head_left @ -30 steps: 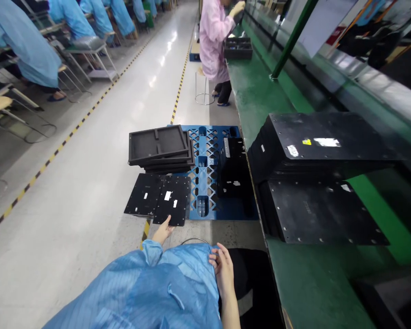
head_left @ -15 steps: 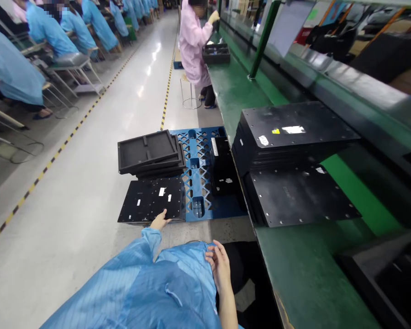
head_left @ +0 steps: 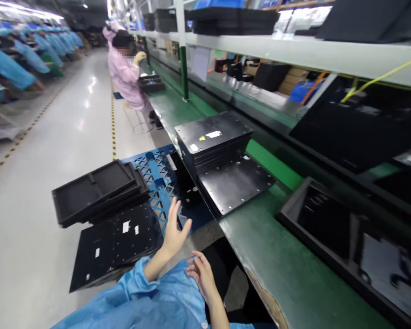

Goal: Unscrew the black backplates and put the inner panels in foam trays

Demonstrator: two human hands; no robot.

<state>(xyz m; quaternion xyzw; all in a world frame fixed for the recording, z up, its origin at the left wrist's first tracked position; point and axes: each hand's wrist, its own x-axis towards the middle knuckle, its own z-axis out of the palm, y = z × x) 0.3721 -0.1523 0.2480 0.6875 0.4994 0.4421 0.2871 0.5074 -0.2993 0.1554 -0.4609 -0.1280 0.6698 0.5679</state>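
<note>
Green bench (head_left: 267, 249) beside a pale aisle (head_left: 84, 137), fingers spread on left hand (head_left: 173, 237), loosely curled on right hand (head_left: 204, 277).

We are looking at matt black trays (head_left: 96, 187) on the left, smooth, softly shining plates (head_left: 236, 183) on the right, and a glossy floor (head_left: 85, 119) far left — while we are wearing a creased cloth sleeve (head_left: 137, 278).

The panels (head_left: 118, 244) are black, the pallet (head_left: 155, 170) blue.
</note>
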